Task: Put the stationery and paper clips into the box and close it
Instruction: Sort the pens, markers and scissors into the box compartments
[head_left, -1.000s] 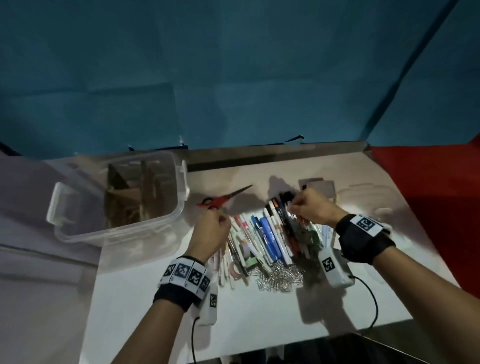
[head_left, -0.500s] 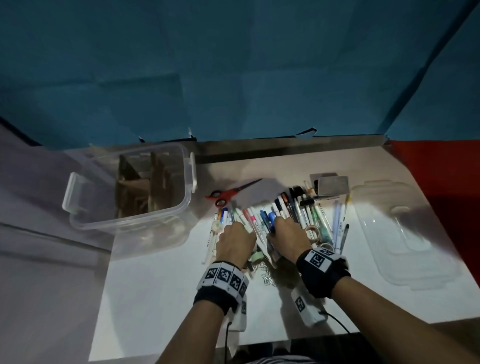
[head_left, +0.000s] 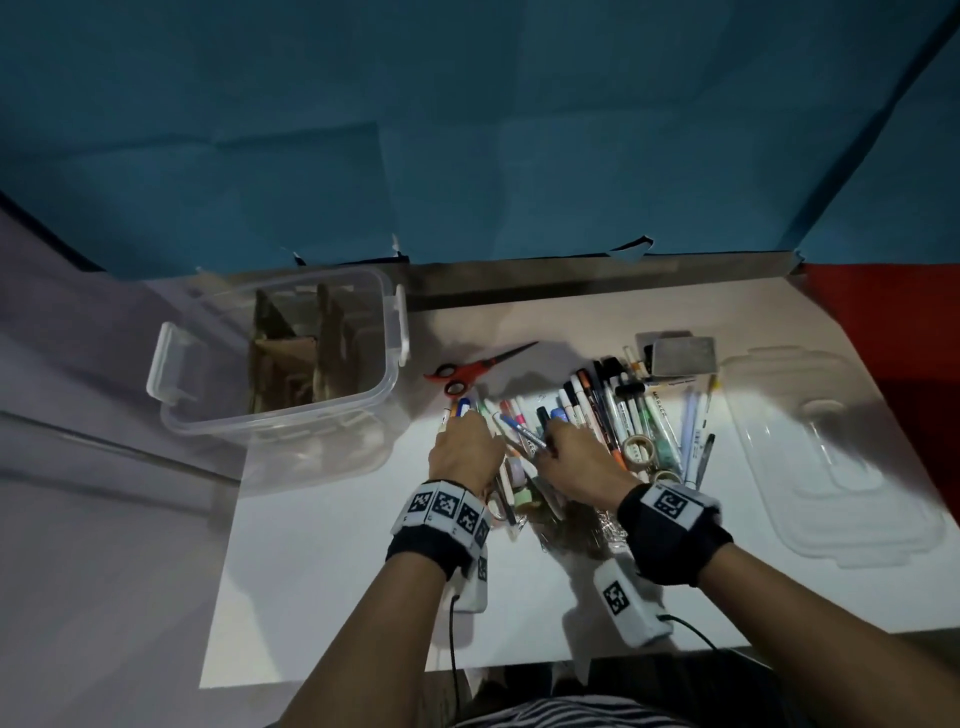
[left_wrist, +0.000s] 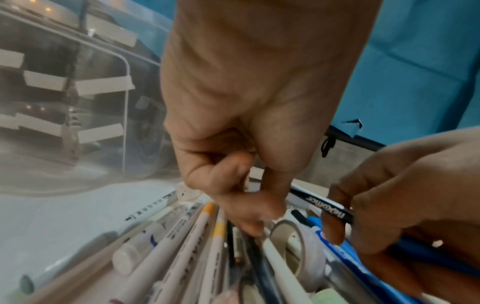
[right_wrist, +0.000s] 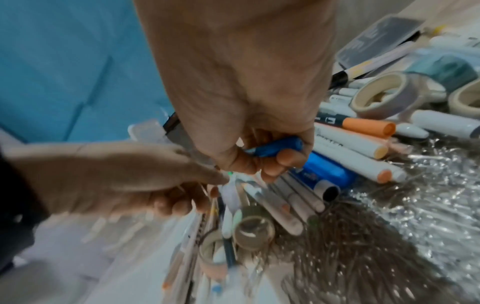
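Note:
A pile of pens and markers (head_left: 613, 410) lies in the middle of the white table, with tape rolls (head_left: 639, 449) among them and paper clips (head_left: 602, 530) at its near edge. My left hand (head_left: 462, 418) sits on the pile's left part, its fingers curled down round a few pens (left_wrist: 221, 230). Just to the right, my right hand (head_left: 545, 441) grips a blue pen (head_left: 522, 431) lifted off the pile; its blue barrel (right_wrist: 275, 147) shows in the right wrist view. The clear box (head_left: 384, 332) stands open at the left with cardboard dividers inside.
The clear lid (head_left: 831, 467) lies flat at the right of the table. Red-handled scissors (head_left: 478, 369) lie between box and pens. A small grey case (head_left: 680, 353) sits behind the pile. A blue backdrop rises behind the table.
Both hands came back from the far ends of the pens to the near middle of the pile. The right hand has picked up a blue pen.

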